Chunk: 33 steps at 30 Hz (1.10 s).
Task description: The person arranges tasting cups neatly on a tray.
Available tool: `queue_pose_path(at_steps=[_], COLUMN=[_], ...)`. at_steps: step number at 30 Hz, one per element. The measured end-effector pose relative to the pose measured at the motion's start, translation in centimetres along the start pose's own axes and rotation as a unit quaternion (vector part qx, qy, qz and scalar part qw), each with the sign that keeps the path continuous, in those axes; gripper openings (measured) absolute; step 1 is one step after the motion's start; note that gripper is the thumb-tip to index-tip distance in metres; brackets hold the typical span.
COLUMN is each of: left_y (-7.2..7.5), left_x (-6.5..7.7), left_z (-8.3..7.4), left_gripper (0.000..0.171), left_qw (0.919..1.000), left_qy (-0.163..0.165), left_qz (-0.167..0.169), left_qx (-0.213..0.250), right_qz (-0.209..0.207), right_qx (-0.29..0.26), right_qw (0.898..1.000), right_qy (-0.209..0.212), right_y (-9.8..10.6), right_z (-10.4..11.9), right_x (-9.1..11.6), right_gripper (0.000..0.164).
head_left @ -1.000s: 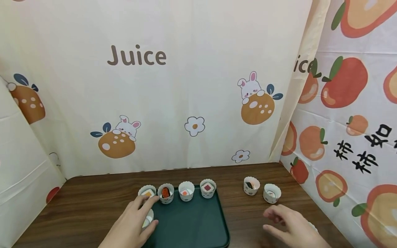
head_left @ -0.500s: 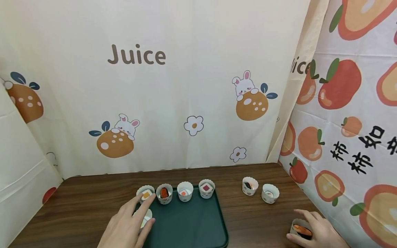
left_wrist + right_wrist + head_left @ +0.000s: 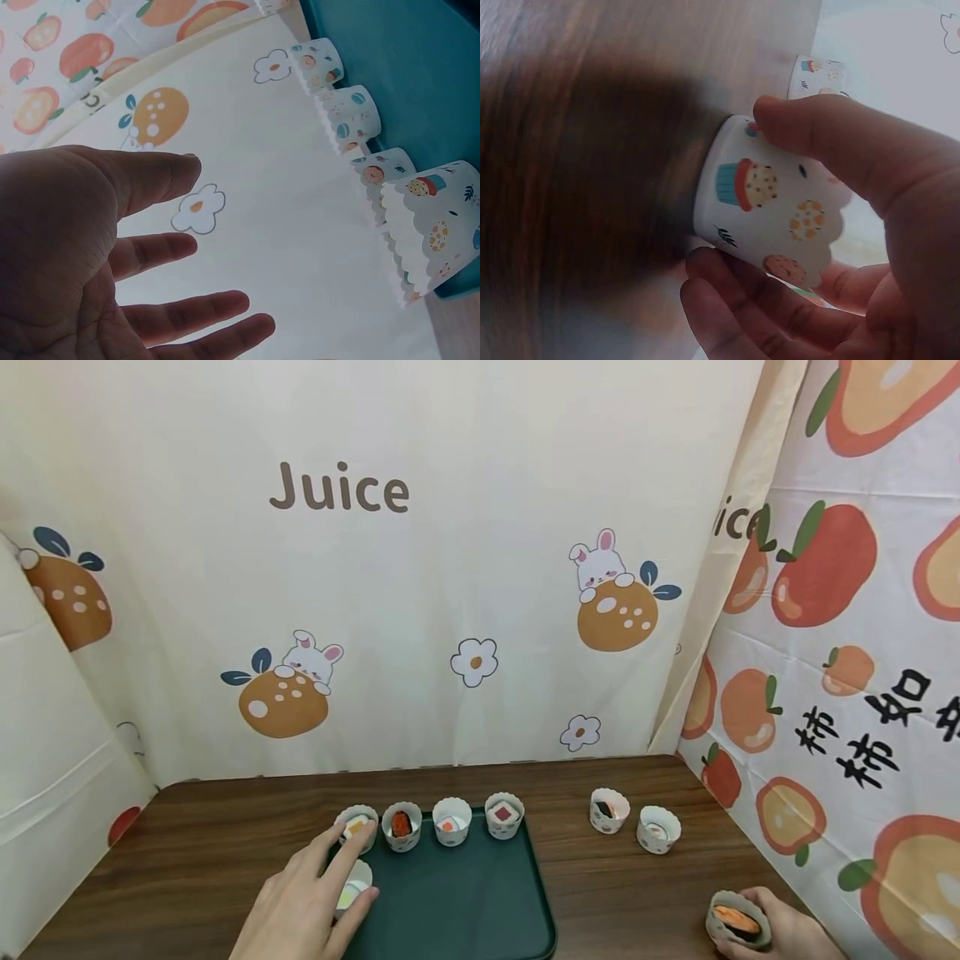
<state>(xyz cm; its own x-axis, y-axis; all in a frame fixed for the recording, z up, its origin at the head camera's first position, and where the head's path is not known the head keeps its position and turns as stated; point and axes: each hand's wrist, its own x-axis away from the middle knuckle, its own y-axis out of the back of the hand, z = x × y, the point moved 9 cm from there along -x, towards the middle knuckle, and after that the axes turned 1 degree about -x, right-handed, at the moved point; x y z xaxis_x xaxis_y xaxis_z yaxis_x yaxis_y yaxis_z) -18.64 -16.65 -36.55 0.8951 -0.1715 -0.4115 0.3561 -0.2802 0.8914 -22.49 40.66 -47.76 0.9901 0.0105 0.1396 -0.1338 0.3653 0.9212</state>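
My right hand (image 3: 795, 933) grips a white paper baking cup (image 3: 772, 202) printed with cupcakes, thumb on one side and fingers on the other. Inside the cup lies a toy-sized sushi piece (image 3: 737, 919), orange on top with a dark band. Over the left edge of a dark green tray (image 3: 465, 902), my left hand (image 3: 300, 897) hovers with its fingers spread and holds nothing. Right beside it stand a cup with a pale green and white piece (image 3: 354, 887) and a cup with a yellow-topped piece (image 3: 356, 828); the hand partly hides both.
Along the tray's far edge stand cups with a red-orange piece (image 3: 401, 825), an orange-dotted white piece (image 3: 452, 822) and a dark-red-centred piece (image 3: 504, 815). Two more filled cups (image 3: 609, 810) stand right of the tray on the brown wooden table (image 3: 600, 893). Printed curtains surround the table.
My right hand has moved right, closed on the cup with the orange-topped sushi and now lifts it slightly tilted. My left hand stays over the tray's left side, barely shifted.
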Motion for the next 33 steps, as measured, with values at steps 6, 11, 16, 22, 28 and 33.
queue_pose_path(at_steps=[6,11,16,22,28,33], left_y=[0.0,-0.5,-0.6,-0.7,-0.6,-0.6], left_x=[-0.2,-0.3,-0.4,-0.5,-0.4,-0.4], left_z=[0.1,0.5,0.8,1.0,1.1,1.0], left_gripper=[0.074,0.078,0.079,0.08,0.079,0.079], left_qw=[0.9997,0.9973,0.9953,0.9939,0.9932,0.9933], left_qy=[0.009,0.027,0.036,0.047,0.05,0.049], left_qz=[0.019,0.068,0.087,0.099,0.099,0.1], left_qx=[0.009,0.013,0.019,0.018,0.033,0.032], right_qz=[-0.006,-0.004,0.003,-0.021,-0.038,-0.061], right_qx=[0.008,0.008,0.005,0.003,-0.012,-0.05], right_qw=[1.0,1.0,1.0,0.999,0.997,0.99], right_qy=[0.005,-0.016,-0.015,0.036,0.072,0.12], right_y=[-0.3,-0.5,-0.2,1.0,1.7,2.2], right_z=[-0.1,0.3,1.9,5.2,9.4,13.1], right_x=[-0.1,-0.2,-0.3,-0.3,-0.4,-0.4], right_gripper=[0.053,0.052,0.053,0.053,0.055,0.058])
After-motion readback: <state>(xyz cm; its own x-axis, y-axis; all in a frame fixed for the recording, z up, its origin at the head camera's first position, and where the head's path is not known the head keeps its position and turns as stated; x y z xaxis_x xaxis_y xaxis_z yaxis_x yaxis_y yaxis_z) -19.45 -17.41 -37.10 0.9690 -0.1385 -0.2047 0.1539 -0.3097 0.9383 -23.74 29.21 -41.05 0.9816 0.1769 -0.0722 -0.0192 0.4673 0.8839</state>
